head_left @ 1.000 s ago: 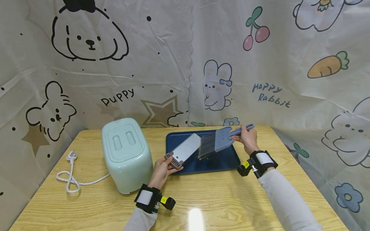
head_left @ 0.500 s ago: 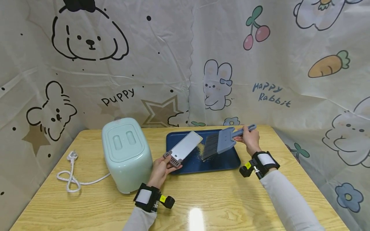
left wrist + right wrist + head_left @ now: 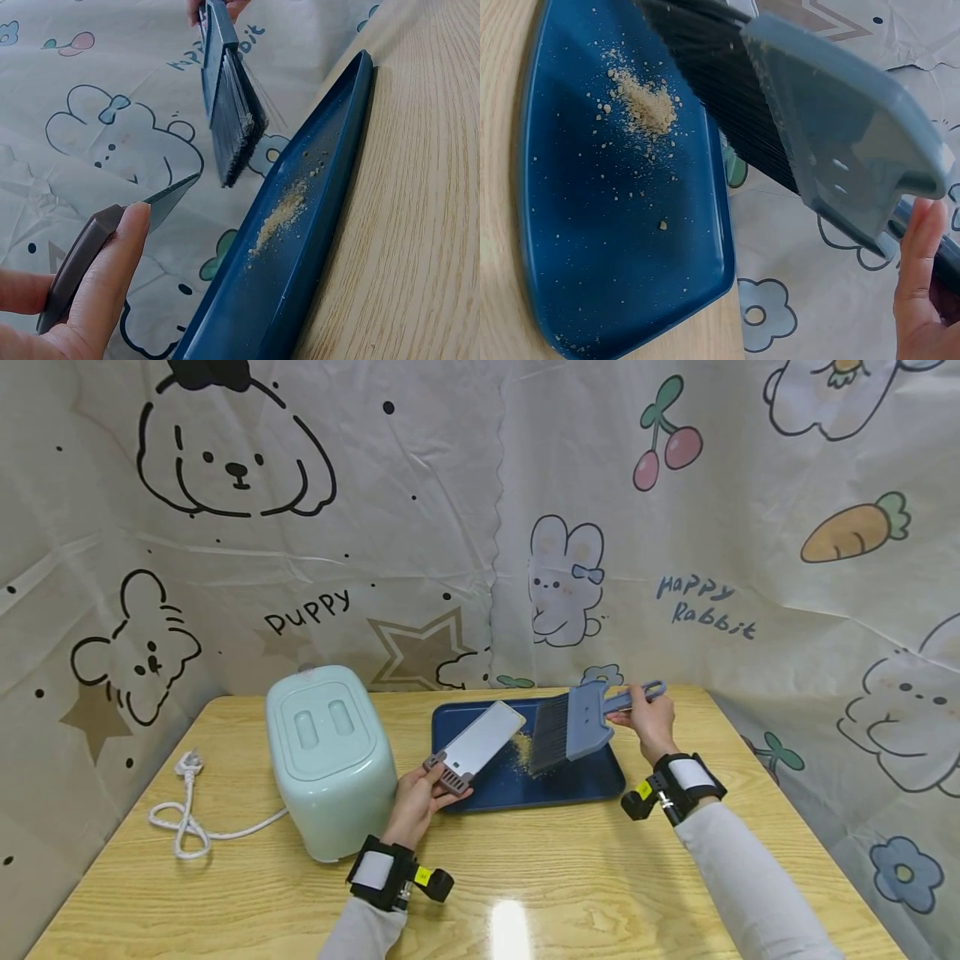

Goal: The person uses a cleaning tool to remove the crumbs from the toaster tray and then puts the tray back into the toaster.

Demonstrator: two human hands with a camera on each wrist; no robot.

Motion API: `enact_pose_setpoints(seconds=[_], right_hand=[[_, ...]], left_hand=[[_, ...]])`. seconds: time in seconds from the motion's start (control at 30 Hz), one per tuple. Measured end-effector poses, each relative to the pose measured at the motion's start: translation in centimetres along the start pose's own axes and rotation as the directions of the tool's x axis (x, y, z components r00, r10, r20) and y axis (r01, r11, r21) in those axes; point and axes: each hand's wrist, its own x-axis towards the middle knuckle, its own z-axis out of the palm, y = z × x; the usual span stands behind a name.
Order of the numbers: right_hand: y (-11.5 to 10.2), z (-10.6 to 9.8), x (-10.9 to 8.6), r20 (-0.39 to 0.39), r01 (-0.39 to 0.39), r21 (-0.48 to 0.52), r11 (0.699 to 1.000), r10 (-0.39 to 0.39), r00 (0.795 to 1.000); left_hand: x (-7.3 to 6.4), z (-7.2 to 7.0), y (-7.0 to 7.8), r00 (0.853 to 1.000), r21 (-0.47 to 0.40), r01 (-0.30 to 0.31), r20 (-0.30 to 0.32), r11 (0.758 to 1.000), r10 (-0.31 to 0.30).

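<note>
My left hand point(image 3: 420, 797) grips the grey-brown slotted end of a flat, shiny metal crumb tray point(image 3: 486, 737), which is tilted above the left part of a dark blue tray point(image 3: 495, 795). My right hand point(image 3: 647, 720) holds a blue-grey hand brush point(image 3: 588, 720) by its handle. The brush's dark bristles point(image 3: 727, 97) hang over the blue tray, apart from its surface in both wrist views. A small heap of pale crumbs point(image 3: 649, 107) lies on the blue tray, with finer bits scattered around it. In the left wrist view the crumb tray point(image 3: 174, 196) appears nearly edge-on.
A mint-green toaster point(image 3: 330, 768) with a lid on top stands just left of my left hand. Its white cord and plug point(image 3: 187, 764) lie on the wooden table point(image 3: 570, 885). Printed cloth point(image 3: 420, 485) hangs behind and beside the table.
My right hand has drawn the brush slightly right, away from the crumb tray, uncovering the crumb heap. The brush has since turned a little. My left hand has barely shifted.
</note>
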Motion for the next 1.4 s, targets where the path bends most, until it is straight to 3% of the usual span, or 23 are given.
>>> enact_pose_setpoints(seconds=[0.1,0.2,0.27,0.33,0.47,0.6,0.7,0.8,0.9,1.07,1.2,1.27,1.37,1.4], right_hand=[[5.2,-1.6,5.7,-0.021,0.11,0.073,0.991,-0.108,0.994],[10.6,-3.1,12.4,-0.058,0.216,0.164,0.962,-0.209,0.976],[11.9,-3.2,14.4,-0.067,0.25,0.217,0.944,-0.241,0.968],[12.5,-3.0,15.4,-0.029,0.271,0.282,0.92,-0.274,0.961],[11.6,-1.3,13.8,0.182,0.225,0.365,0.903,-0.307,0.934],[4.2,2.2,4.9,0.347,0.178,0.287,0.941,-0.275,0.897],[-2.3,4.7,-2.4,0.386,0.182,0.182,0.966,-0.24,0.891],[-4.1,5.5,-4.7,0.429,0.191,0.163,0.968,-0.244,0.87],[-4.4,5.6,-5.1,0.448,0.192,0.147,0.97,-0.238,0.861],[-3.3,4.7,-3.6,0.454,0.202,0.143,0.969,-0.245,0.857],[-1.9,3.7,-2.4,0.47,0.234,0.179,0.956,-0.292,0.833],[1.4,2.9,1.1,0.49,0.234,0.248,0.94,-0.33,0.807],[2.4,2.1,2.4,0.479,0.212,0.277,0.937,-0.326,0.815],[2.7,2.0,2.7,0.459,0.226,0.258,0.939,-0.325,0.827]], left_hand=[[0.1,0.0,0.0,1.0,0.006,0.005,-0.005,1.0,-0.005],[0.2,0.0,0.0,1.0,0.011,0.009,-0.008,1.0,-0.009],[0.2,0.0,0.0,1.0,0.014,0.01,-0.007,1.0,-0.01],[0.2,0.1,0.0,1.0,0.015,0.012,-0.005,1.0,-0.012],[0.2,0.3,0.1,1.0,0.021,0.013,0.012,1.0,-0.014],[0.0,0.8,0.0,0.999,0.039,0.015,0.035,0.999,-0.016],[-0.1,1.1,-0.1,0.999,0.052,0.013,0.04,0.999,-0.015],[-0.1,1.2,-0.2,0.999,0.051,0.011,0.043,0.999,-0.013],[-0.1,1.2,-0.2,0.999,0.054,0.006,0.048,0.999,-0.009],[0.0,0.9,-0.2,0.999,0.045,0.006,0.033,0.999,-0.008],[0.1,0.6,-0.1,1.0,0.033,0.011,0.028,0.999,-0.012],[0.0,0.5,-0.1,0.999,0.031,0.012,0.03,0.999,-0.013],[0.0,0.4,-0.1,1.0,0.031,0.013,0.028,0.999,-0.014],[0.0,0.4,-0.1,1.0,0.031,0.013,0.027,0.999,-0.013]])
